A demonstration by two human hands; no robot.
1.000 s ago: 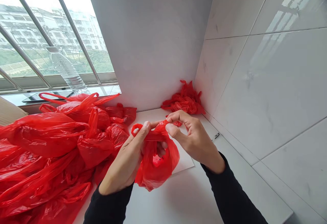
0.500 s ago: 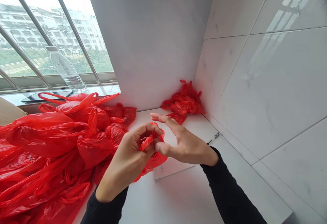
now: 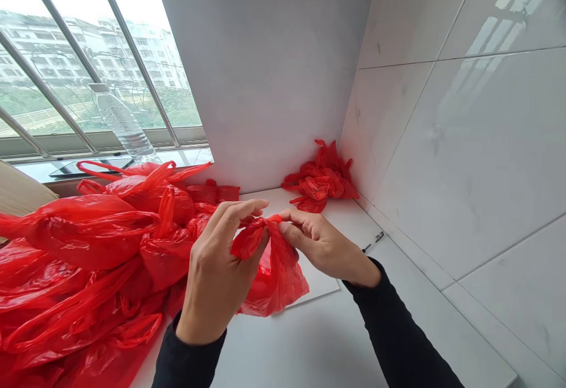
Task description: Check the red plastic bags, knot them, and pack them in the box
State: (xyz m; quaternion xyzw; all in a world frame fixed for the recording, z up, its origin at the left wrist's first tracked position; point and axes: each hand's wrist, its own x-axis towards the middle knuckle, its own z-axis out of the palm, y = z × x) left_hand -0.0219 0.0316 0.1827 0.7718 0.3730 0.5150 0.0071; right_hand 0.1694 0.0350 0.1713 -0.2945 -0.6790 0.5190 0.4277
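Observation:
A thin red plastic bag (image 3: 278, 282) hangs between my hands above the white table, its lower part spread out and its top gathered. My left hand (image 3: 225, 264) grips the gathered top, with thumb and fingers closed around a twisted fold. From the right, my right hand (image 3: 321, 240) pinches a red end of the same bag between thumb and forefinger. Under the bag lies a white sheet or box (image 3: 321, 282), partly covered. Whether the bag holds anything is not clear.
A big heap of red plastic bags (image 3: 84, 270) fills the left side. Another crumpled red pile (image 3: 322, 178) lies in the back corner. A water bottle (image 3: 126, 125) stands on the sill by the barred window. A pen (image 3: 374, 242) lies near the tiled wall (image 3: 499, 158).
My right hand has closed from an open pose onto the bag's end. The bag's body now hangs lower and wider, and my left hand has turned more upright.

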